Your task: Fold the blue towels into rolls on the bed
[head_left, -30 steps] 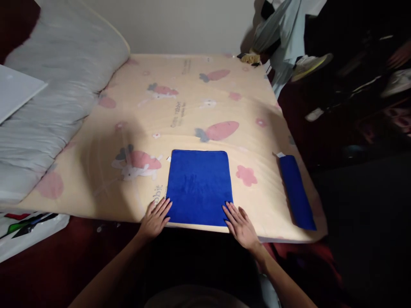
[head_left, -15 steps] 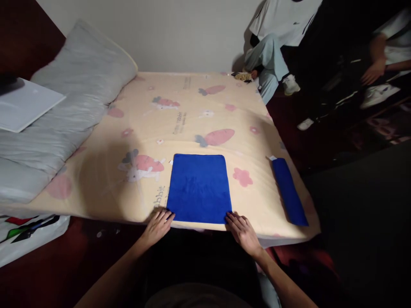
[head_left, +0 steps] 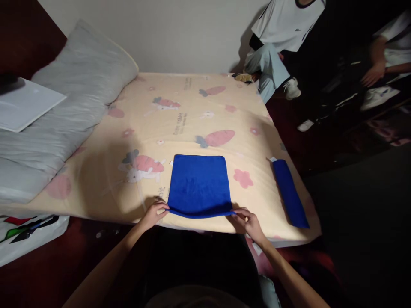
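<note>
And here's the bed [head_left: 227, 117], pale yellow fabric, faintly rippled; those ripples could make a cloth snag or pucker. On it, close to the near edge, sits the blue cloth [head_left: 199, 182], square, soft-looking, rounded at the far corners, its near edge raised and sagging mid-span. Uneven pulling might skew that edge; a loose pinch could drop a corner! Out right, the blue strip [head_left: 290, 194], long, slim, rolled or folded, can't tell which. Now the hands: left hand [head_left: 154, 215] and right hand [head_left: 250, 222], each narrowly pinching a near corner. Smallest, a flat white tag [head_left: 171, 163] pokes out left.
</note>
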`<state>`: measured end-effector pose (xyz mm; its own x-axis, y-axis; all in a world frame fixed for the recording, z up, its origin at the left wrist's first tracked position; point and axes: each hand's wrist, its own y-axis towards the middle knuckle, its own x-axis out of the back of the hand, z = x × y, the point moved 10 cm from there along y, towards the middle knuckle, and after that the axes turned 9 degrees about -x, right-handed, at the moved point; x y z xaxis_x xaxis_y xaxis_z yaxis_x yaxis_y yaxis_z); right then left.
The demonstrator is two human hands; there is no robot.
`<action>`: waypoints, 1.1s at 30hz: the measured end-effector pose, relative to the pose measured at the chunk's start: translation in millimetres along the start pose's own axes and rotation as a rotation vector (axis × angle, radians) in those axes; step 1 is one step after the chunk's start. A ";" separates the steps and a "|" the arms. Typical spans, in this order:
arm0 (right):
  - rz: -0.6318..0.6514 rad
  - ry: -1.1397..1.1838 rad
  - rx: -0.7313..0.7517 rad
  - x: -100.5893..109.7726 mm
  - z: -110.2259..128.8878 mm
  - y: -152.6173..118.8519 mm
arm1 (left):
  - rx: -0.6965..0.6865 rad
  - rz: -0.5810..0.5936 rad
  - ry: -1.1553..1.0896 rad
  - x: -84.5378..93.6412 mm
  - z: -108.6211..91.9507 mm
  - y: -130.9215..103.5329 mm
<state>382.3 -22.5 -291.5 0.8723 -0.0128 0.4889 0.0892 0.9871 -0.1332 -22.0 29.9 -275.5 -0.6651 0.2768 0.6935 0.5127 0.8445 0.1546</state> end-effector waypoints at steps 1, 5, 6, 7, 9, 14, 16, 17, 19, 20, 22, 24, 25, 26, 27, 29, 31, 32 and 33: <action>-0.025 -0.023 -0.021 0.1 -3.9 3.1 | 0.056 -0.021 -0.004 0.2 8.5 0.9; -0.113 -0.127 -0.026 -2.9 -12.7 11.0 | 0.165 -0.068 0.071 -8.3 23.6 2.4; -0.121 -0.138 -0.020 -4.6 -13.9 11.4 | 0.168 -0.075 0.093 -11.5 22.7 2.5; -0.134 -0.161 -0.011 -5.8 -14.1 10.9 | 0.173 -0.085 0.119 -13.9 21.1 2.3; -0.194 -0.262 0.031 -6.9 -8.4 5.9 | 0.182 -0.111 0.171 -16.3 15.5 0.7; -0.258 -0.598 0.312 -52.2 52.6 -24.9 | 0.141 -0.166 0.416 -11.4 -8.0 -2.8; -0.095 -0.626 0.477 -103.6 86.0 -39.3 | 0.101 -0.150 0.526 -12.4 -16.2 -1.8; -0.017 -0.629 0.547 -130.4 101.2 -46.1 | 0.088 -0.138 0.555 -13.8 -18.5 -1.1; 0.063 -0.626 0.622 -175.0 124.4 -53.5 | 0.075 -0.123 0.588 -15.5 -20.6 -0.1; 0.066 -0.622 0.630 -191.1 131.6 -53.5 | 0.074 -0.119 0.599 -15.7 -21.0 0.2; 0.044 -0.620 0.623 -210.8 136.9 -49.7 | 0.071 -0.104 0.621 -16.0 -21.8 0.5; 0.035 -0.630 0.618 -214.6 131.1 -45.4 | 0.058 -0.071 0.635 -17.5 -23.1 0.6; 0.037 -0.642 0.619 -210.1 124.9 -44.1 | 0.047 -0.053 0.636 -18.5 -24.1 0.7; 0.038 -0.660 0.618 -201.2 116.7 -43.2 | 0.038 -0.040 0.634 -19.0 -25.1 0.7; 0.035 -0.684 0.610 -187.8 106.8 -42.4 | 0.032 -0.031 0.629 -19.0 -25.7 0.7; 0.021 -0.739 0.589 -151.6 84.2 -41.9 | 0.033 -0.026 0.614 -17.8 -25.1 0.9; 0.028 -0.793 0.588 -112.4 61.1 -43.4 | 0.045 -0.022 0.599 -15.8 -22.5 1.4; 0.039 -0.815 0.598 -94.4 50.9 -44.6 | 0.053 -0.019 0.597 -14.7 -21.0 1.8; 0.047 -0.834 0.610 -78.3 42.2 -45.9 | 0.062 -0.021 0.603 -13.2 -19.7 2.1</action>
<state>289.6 -60.1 -287.3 0.2371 -0.0866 0.9676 -0.3983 0.8998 0.1781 -1.4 19.0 -270.4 -0.2406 -0.0339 0.9700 0.4578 0.8773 0.1442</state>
